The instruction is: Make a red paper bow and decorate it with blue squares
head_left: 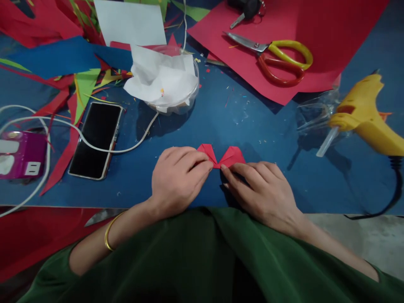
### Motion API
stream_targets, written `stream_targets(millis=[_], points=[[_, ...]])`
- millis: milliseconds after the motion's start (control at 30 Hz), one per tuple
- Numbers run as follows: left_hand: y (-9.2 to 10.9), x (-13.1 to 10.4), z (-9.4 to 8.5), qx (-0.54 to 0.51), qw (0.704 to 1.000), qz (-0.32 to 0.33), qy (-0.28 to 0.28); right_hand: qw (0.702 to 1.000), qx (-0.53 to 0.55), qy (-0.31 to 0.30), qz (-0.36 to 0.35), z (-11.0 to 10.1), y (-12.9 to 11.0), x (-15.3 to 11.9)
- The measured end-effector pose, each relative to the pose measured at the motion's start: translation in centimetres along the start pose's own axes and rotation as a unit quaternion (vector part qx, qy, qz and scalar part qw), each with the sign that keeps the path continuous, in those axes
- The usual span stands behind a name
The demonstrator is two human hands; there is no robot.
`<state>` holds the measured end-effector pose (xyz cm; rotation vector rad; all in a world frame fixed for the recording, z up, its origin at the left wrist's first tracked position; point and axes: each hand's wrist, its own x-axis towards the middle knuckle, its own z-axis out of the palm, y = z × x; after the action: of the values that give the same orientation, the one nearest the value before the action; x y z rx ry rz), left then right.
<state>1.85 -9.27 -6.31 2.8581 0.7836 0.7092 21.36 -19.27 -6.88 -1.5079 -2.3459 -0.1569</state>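
A small folded piece of red paper (232, 155) lies at the front of the blue table, with two angled flaps that rise on either side of a notch. My left hand (179, 176) grips its left side, the thumb and fingertips pressed together near the middle fold. On the other side, my right hand (263, 189) pinches the lower right edge between thumb and forefinger. Both hands cover parts of the paper, so its lower outline is partly hidden.
Scissors (268, 57) and keys (248, 10) rest on a large red sheet (328, 50). A yellow glue gun (362, 113) stands at right. At left are a phone (96, 141), a white cable (126, 150), a purple box (27, 153), paper scraps and a plastic bowl (172, 105).
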Motion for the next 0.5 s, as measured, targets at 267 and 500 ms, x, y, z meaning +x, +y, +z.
stream_targets(millis=[267, 500], points=[[0.5, -0.7, -1.2, 0.085, 0.989, 0.113, -0.042, 1.000, -0.008, -0.018, -0.004, 0.1, 0.1, -0.2], [1.2, -1.6, -1.5, 0.131, 0.979, 0.141, -0.065, 0.999, -0.046, 0.001, -0.007, 0.3, -0.3, -0.4]])
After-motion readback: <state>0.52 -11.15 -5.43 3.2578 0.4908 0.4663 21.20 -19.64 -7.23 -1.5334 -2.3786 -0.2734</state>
